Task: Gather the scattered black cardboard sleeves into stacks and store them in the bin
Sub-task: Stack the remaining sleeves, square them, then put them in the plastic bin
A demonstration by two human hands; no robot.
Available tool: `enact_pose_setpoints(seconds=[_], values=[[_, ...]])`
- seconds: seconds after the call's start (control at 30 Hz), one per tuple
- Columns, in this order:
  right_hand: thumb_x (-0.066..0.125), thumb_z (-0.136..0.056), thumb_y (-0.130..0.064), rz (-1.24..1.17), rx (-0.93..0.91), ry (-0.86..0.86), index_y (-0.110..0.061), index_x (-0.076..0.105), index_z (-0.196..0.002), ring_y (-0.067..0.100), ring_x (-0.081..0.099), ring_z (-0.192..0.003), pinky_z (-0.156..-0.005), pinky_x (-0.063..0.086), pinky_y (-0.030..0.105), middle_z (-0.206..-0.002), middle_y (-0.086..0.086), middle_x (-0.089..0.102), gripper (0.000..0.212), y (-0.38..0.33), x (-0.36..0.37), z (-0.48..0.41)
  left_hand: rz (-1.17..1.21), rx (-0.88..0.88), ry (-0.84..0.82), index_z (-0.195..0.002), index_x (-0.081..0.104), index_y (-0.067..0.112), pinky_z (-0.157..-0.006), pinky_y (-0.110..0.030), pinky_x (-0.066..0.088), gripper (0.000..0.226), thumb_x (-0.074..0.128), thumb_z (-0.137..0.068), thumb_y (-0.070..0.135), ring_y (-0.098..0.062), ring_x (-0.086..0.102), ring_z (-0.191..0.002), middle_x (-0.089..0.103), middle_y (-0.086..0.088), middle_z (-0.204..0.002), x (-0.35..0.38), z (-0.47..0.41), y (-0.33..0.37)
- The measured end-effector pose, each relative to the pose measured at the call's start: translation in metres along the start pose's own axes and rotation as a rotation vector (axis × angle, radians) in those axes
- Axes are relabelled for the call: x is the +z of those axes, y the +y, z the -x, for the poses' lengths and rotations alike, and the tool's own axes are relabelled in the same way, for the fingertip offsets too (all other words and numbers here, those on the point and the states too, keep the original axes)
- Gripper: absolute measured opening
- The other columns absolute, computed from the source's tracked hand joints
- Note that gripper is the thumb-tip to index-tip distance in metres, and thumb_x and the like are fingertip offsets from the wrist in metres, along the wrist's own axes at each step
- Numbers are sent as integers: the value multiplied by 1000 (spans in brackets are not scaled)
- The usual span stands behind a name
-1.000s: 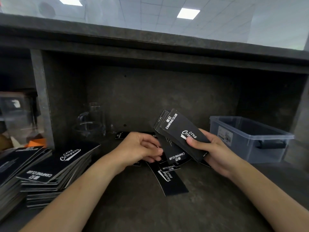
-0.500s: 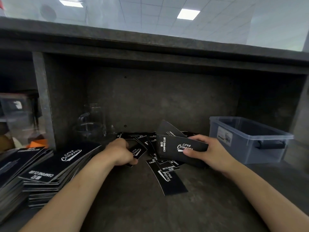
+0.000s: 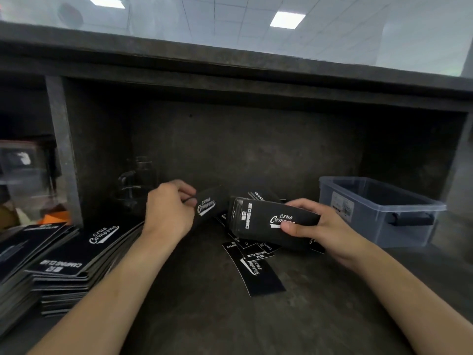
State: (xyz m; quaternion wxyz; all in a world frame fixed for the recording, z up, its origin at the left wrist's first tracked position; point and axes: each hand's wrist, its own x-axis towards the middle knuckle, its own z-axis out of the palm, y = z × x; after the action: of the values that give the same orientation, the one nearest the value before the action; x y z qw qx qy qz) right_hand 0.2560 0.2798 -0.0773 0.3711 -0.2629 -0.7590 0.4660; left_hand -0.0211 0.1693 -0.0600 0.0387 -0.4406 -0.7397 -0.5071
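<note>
My right hand (image 3: 322, 226) grips a small stack of black cardboard sleeves (image 3: 258, 221) with white "Club Camping" print, held level above the shelf. My left hand (image 3: 169, 208) pinches a single black sleeve (image 3: 210, 203) lifted off the pile, just left of the held stack. More loose sleeves (image 3: 258, 270) lie scattered on the dark shelf under and in front of the stack. The translucent blue-grey bin (image 3: 378, 211) stands at the right, its inside dark.
Tall stacks of the same black sleeves (image 3: 74, 254) fill the left front of the shelf. A clear glass jug (image 3: 135, 185) stands at the back left beside a grey upright post (image 3: 64, 149). The shelf's top board hangs low overhead.
My left hand lifted one sleeve from the pile and brought it toward the stack. My right hand lowered and levelled its stack over the last second.
</note>
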Motion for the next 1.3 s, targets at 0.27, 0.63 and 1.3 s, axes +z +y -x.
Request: enact_pose_setpoints(seconds=[0.27,0.63,1.3], values=[[87,-70,-30,150,18,-84,-24,71,-114,9,69,-110,-93,56,28,-126,-12,70,46,5,7,-1,331,26,-368,-90,72,28,-82,-21,49,23,61,-100,11,-11,67,-94,74,4,-94,25,14,6],[90,-72,-42,401,-72,-173,-44,59,-126,-2,64,-115,-100,50,23,-121,-21,67,62,3,12,0,527,-189,-524,-103,71,17,-95,-37,52,18,62,-92,7,-25,69,-106,74,-9,-109,47,34,24],[89,-74,-25,320,-208,414,-27,71,-105,-3,71,-84,-71,57,14,-93,-13,75,36,8,-2,-6,-175,96,-750,-149,44,28,-116,-39,38,93,87,-71,53,-16,51,-131,58,10,-134,42,19,0]])
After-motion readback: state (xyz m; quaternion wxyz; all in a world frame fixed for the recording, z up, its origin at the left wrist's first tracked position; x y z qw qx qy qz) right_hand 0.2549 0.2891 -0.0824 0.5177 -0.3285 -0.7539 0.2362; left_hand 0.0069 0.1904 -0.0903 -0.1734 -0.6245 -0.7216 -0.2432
